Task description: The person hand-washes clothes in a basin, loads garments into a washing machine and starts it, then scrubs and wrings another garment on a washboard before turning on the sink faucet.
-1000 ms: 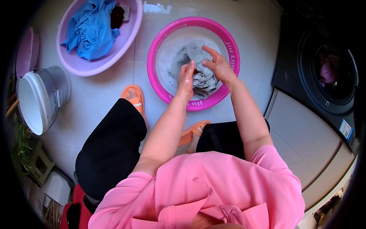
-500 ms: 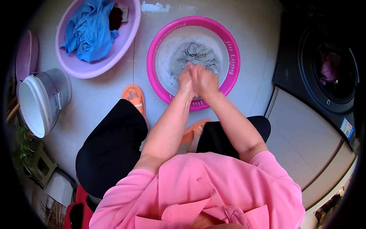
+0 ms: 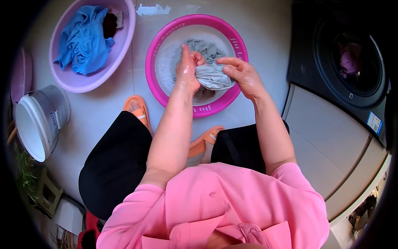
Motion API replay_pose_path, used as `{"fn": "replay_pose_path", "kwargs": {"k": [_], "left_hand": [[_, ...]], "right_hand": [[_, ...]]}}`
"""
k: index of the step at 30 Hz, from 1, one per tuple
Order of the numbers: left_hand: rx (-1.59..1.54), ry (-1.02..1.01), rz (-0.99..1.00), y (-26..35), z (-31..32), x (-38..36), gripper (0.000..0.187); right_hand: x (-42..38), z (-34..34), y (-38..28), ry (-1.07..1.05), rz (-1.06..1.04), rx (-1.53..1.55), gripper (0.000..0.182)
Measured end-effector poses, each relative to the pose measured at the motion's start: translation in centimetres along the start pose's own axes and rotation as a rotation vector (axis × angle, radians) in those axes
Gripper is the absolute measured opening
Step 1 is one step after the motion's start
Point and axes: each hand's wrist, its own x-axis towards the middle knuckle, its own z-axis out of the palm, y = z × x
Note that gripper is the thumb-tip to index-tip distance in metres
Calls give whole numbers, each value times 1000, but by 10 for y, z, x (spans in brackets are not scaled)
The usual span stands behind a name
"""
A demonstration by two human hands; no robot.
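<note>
While the left hand (image 3: 188,68) and right hand (image 3: 244,76) grip a stretch of the grey cloth (image 3: 213,76) between them, fingers partly curled, its remainder lies in sudsy water within the pink basin (image 3: 152,76). Head view: the blue cloth (image 3: 85,41) occupies the lilac basin (image 3: 74,85), near the bucket (image 3: 35,124).

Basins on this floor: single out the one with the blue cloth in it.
The lavender basin at the upper left. Blue cloth sets it apart; the bright pink basin, beside it, has grey cloth.
</note>
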Motion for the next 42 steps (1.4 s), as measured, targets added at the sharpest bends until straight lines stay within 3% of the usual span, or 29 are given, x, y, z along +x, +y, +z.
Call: {"fn": "replay_pose_path", "kwargs": {"k": [4,6,9,11,12,15,20,26,35,42], "left_hand": [[135,-120,-88,8,23,-14,58],[622,-214,-7,1,32,-18,57],[604,-298,52,-1,41,-24,38],[629,-247,150,4,50,-27,19],[629,-240,151,5,50,-25,19],[271,-193,133,8,45,-20,11],[191,-224,105,-1,36,-15,19],[106,-213,125,6,46,-24,18],[90,-265,169,-1,46,-21,16],[118,-376,140,-2,41,-21,24]], "right_hand": [[-15,-7,-14,166,-84,203,31],[-14,-6,-19,266,-286,278,32],[-17,-10,-25,280,-272,214,34],[-20,-10,-26,287,-216,217,35],[-20,-11,-24,291,-224,201,35],[-19,-8,-21,357,-272,177,37],[-18,-8,-14,421,-342,255,42],[-17,-7,-11,336,-373,422,51],[-18,-6,-8,279,-379,325,43],[-20,-10,-8,250,-336,413,27]]}}
